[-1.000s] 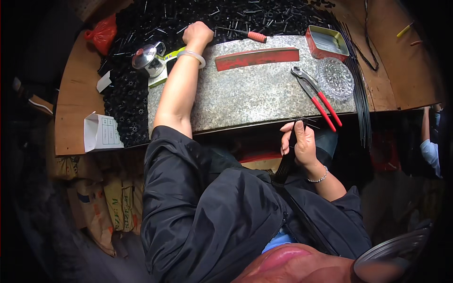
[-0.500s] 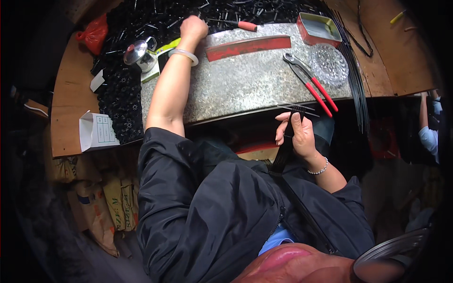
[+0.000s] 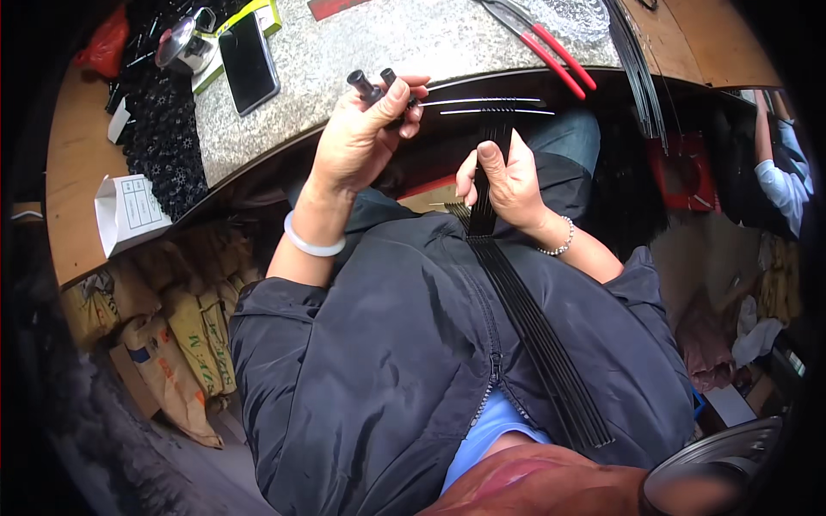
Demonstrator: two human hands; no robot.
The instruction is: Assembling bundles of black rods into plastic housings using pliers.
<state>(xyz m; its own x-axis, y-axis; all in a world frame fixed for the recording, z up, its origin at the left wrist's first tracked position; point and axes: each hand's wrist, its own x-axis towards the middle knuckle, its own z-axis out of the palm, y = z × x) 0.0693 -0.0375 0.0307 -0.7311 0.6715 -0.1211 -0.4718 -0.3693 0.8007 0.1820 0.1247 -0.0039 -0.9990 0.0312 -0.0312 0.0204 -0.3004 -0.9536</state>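
My left hand [image 3: 357, 138] is closed around a few small black cylindrical pieces [image 3: 366, 86], their round ends poking up past the thumb and fingers. To its right, my right hand [image 3: 509, 185] grips a flat bundle of thin black rods [image 3: 542, 331] that runs down across my jacket. Thin silvery metal rods [image 3: 490, 111] cross the bundle's upper end, just beyond my right fingertips. Both hands are off the near edge of the stone-topped table [image 3: 301, 112], over my lap, and apart from each other.
On the table are a phone [image 3: 248, 64], a shiny metal pot [image 3: 185, 52], red-handled pliers [image 3: 551, 56] and a clear glass dish [image 3: 585, 17]. Black parts [image 3: 163, 129] lie along the left, beside a white box [image 3: 129, 211]. Long dark rods [image 3: 641, 77] overhang the right edge. Another person's arm [image 3: 766, 138] shows far right.
My left hand has come back from the pile of black parts at the table's far side, bringing black cylindrical pieces beside my right hand. The view has tilted nearer my body.
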